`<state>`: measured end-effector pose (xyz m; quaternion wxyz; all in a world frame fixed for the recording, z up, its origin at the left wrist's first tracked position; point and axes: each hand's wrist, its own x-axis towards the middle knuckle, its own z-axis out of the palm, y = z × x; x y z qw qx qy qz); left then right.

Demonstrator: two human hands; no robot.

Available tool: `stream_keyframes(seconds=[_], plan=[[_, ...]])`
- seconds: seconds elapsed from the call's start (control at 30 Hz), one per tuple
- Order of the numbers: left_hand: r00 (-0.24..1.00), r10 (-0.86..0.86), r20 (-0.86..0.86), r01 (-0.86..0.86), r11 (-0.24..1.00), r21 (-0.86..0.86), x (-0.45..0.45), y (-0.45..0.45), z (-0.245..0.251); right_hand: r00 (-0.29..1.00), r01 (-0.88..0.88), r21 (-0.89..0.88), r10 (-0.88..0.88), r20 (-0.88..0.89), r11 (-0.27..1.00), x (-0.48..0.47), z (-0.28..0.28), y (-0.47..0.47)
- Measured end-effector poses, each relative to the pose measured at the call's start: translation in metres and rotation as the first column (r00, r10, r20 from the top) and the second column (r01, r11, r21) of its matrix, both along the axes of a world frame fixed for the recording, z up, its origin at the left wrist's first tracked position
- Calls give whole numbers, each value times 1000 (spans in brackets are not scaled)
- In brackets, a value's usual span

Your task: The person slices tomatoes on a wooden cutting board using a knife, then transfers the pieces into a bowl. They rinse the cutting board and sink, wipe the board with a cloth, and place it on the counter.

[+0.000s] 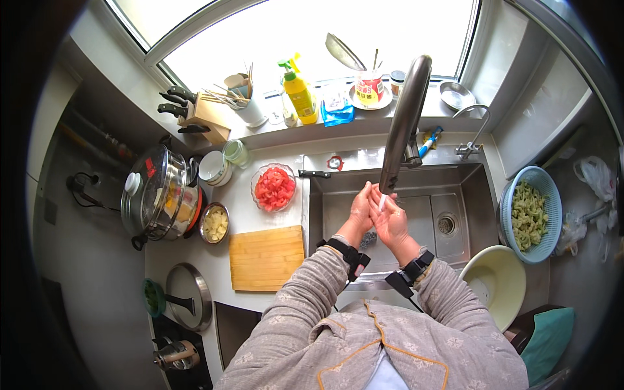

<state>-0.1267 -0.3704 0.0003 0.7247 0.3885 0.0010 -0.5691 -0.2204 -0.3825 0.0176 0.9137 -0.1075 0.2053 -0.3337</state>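
Over the stainless steel sink (409, 224), my left hand (361, 209) and my right hand (391, 219) touch each other under the spout of the metal faucet (404, 126). Water runs onto them, and neither holds an object. The fingers of both hands are partly overlapped and look slightly cupped. Below them in the sink lies a steel wool scrubber (369, 239), partly hidden. A black-handled knife (314, 173) rests at the sink's left rim. Left of it stands a glass bowl of cut red pieces, perhaps tomato (274, 189), behind a wooden cutting board (265, 258).
A blue colander (516, 183) of shredded green vegetable and a cream basin (492, 287) stand right of the sink. A small bowl of pale chunks (215, 223), a glass-lidded steamer pot (156, 195) and a pan lid (189, 297) are left. A knife block (207, 117) and yellow bottle (300, 97) line the sill.
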Motion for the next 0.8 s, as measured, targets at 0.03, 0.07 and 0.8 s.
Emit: stream_keyframes(seconds=[0.03,0.07,0.8], plan=[[989,-61,-135,58,998,-23,-8,1,16,997,-13,-120,4,-71,993,-5,-8,-5],[956,-121,-267,111,992,-52,-13,2,23,990,-35,-236,1,-143,971,-10,-20,-10],[-126,-516,847,74,847,527,-8,45,1,701,-485,-873,-617,-359,-43,0,22,-106]])
